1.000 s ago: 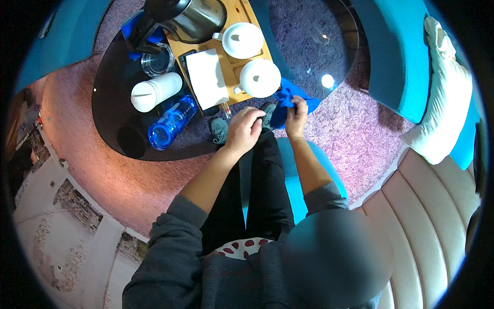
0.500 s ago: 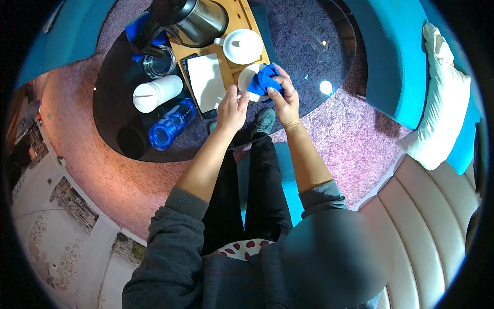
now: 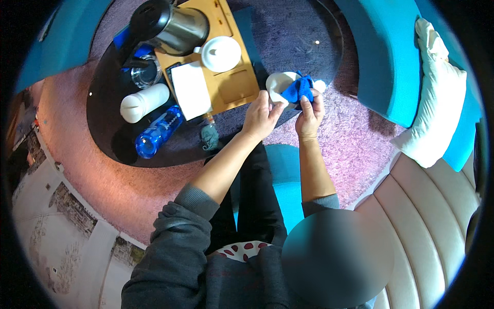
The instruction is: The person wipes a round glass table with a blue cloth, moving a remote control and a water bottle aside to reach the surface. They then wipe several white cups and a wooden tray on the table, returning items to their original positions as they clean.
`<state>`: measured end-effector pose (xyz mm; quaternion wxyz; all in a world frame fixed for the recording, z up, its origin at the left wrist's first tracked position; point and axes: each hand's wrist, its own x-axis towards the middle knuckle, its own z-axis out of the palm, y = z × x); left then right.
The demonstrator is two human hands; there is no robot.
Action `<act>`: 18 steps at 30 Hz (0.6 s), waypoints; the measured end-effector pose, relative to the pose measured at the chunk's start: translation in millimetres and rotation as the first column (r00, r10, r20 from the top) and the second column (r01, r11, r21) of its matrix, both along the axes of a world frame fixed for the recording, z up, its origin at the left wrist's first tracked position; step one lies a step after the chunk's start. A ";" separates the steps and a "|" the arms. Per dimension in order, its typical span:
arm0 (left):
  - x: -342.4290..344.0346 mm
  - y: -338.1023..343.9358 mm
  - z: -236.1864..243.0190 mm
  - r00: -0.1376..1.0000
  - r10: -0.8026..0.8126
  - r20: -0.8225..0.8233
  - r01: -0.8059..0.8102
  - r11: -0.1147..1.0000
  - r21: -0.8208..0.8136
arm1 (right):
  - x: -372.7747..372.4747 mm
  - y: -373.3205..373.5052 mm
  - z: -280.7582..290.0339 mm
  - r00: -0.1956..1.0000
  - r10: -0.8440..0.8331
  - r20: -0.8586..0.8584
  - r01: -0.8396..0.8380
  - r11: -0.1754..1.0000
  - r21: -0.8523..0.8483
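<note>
My left hand (image 3: pixel 262 117) has its thumb and fingers closed on the rim of a small white cup (image 3: pixel 277 86), held off the right side of the wooden tray (image 3: pixel 206 98). A crumpled blue cloth (image 3: pixel 297 91) is pinched in my right hand (image 3: pixel 310 116) and pressed against the cup, covering part of it. The cup's far side is hidden behind the cloth. On the tray, left of my hands, stands a white lidded teacup (image 3: pixel 221 54) with its handle to the left. A square recess in the tray lies in front of it.
A steel kettle (image 3: pixel 182 28) with a black lid stands at the tray's far left. On the dark oval glass table (image 3: pixel 110 139) are a glass jar (image 3: pixel 146 72), a white bottle (image 3: pixel 144 103) and a blue bottle (image 3: pixel 158 133). White paper (image 3: pixel 190 90) lies over the tray's left edge.
Both hands have moved right with the white cup and blue cloth, away from the tray. The tray's near recess now shows. The view has shifted slightly.
</note>
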<state>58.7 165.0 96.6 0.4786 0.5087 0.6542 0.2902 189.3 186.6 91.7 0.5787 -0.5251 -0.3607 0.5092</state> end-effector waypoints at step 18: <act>41.2 20.8 -41.1 0.996 0.026 0.089 -0.022 0.999 -0.041 | 42.1 24.1 -31.3 0.963 0.109 0.247 -0.112 0.994 -0.002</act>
